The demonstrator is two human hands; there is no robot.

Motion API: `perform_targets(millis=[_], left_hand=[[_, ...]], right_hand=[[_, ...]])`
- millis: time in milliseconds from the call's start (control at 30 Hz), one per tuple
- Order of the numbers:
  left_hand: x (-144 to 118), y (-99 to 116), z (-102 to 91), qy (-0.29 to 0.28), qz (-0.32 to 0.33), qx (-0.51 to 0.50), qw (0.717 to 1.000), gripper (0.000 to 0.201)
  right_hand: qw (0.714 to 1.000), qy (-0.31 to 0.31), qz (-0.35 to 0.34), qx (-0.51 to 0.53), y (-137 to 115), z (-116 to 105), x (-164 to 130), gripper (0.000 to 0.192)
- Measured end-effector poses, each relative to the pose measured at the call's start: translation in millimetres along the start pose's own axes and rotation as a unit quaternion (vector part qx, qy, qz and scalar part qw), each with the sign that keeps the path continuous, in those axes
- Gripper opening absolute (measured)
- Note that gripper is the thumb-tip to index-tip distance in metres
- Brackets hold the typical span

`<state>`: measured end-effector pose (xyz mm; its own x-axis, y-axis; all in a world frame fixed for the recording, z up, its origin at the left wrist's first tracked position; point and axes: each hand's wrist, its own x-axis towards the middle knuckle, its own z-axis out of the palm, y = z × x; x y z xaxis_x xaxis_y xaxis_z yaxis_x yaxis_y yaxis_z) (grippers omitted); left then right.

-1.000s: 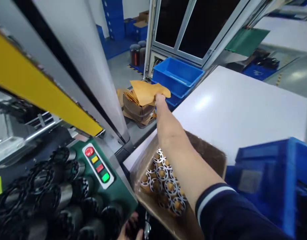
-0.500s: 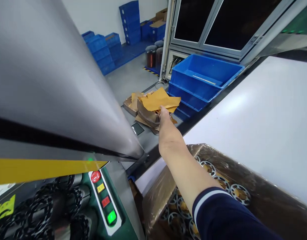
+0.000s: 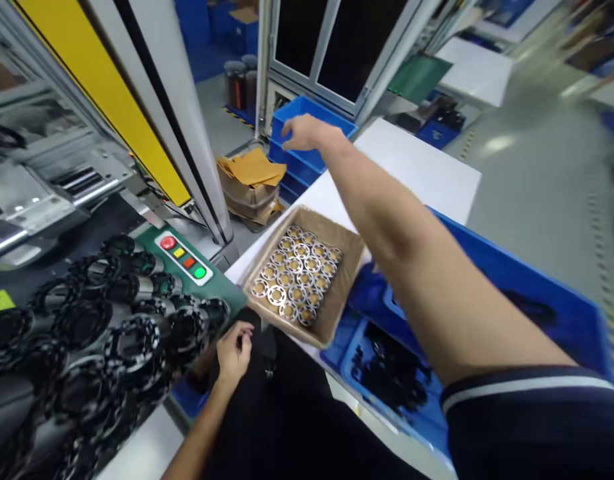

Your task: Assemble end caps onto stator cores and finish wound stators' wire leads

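— What is the biggest thing here?

— The grey machine [image 3: 151,100] with a yellow strip. It stands left of the cardboard tray [image 3: 344,280]. It looks hard and smooth.

— And behind the tray?

— A flat white table [image 3: 421,160]. The tray sits on its near corner. Right of the tray, touching it, is a big blue crate [image 3: 487,267] made of plastic, with dark little parts [image 3: 387,367] inside.

— What is in the tray?

— Rows of round metal rings [image 3: 299,270], shiny, with brown middles. It is full and nothing covers it.

— What else is blue?

— A stack of blue bins [image 3: 289,157] behind the tray. Just left of them a pile of brown paper sheets [image 3: 254,167] lies flat on a worn cardboard box [image 3: 247,197]. The sheets look thin and a bit crumpled.

— Is anyone holding the paper?

— No. The right hand [image 3: 307,132] is up over the blue bins, just beside the paper and not touching it. Its fingers hang loose and a bit apart, with nothing in them.

— And the other hand?

— The left hand [image 3: 235,350] is low, in front of the tray. Its fingers are curled in. I cannot tell if it holds something.

— What is next to it?

— Left of the tray lie shiny metal tubes [image 3: 111,320] with black rings on the ends, and a green panel with four buttons [image 3: 183,257]: red, yellow, red, green.
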<state>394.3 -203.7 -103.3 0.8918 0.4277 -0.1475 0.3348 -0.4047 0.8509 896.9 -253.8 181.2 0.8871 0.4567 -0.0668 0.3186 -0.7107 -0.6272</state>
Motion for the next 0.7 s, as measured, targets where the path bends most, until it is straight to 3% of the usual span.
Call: perform_targets(millis=[100,167,267,367,433,533,600,700], left_hand=[[-9.2,6.6,-2.5,0.001,0.039,-0.001,0.999,0.037],[-19.1,21.5,-6.1,-0.004,0.073,0.001,0.997,0.038],[-26.0,57.7,-10.5,-0.030,0.136,0.022,0.990,0.040],[-3.7,106.5,-6.2,-0.094,0.202,0.073,0.972,0.039],[25.6,140.2,5.8,-0.151,0.242,0.124,0.950,0.033],[70.4,178.7,37.9,-0.237,0.274,0.233,0.903,0.034],[91.2,190.9,62.8,-0.288,0.271,0.314,0.863,0.037],[107.1,192.4,93.1,-0.347,0.256,0.409,0.805,0.039]], right_hand=[[0.991,-0.028,-0.079,-0.100,21.7,-50.0,-96.9,0.033],[0.985,-0.010,-0.093,-0.144,56.8,-77.7,-182.4,0.043],[0.980,0.044,-0.025,-0.192,134.0,-103.7,-307.8,0.043],[0.966,0.061,0.089,-0.236,214.5,-105.9,-389.4,0.035],[0.956,0.045,0.139,-0.254,256.6,-96.4,-412.0,0.039],[0.950,0.016,0.168,-0.261,296.3,-78.5,-412.5,0.053],[0.948,0.016,0.171,-0.267,310.8,-70.6,-404.1,0.062],[0.943,0.033,0.183,-0.277,324.8,-65.9,-395.5,0.073]])
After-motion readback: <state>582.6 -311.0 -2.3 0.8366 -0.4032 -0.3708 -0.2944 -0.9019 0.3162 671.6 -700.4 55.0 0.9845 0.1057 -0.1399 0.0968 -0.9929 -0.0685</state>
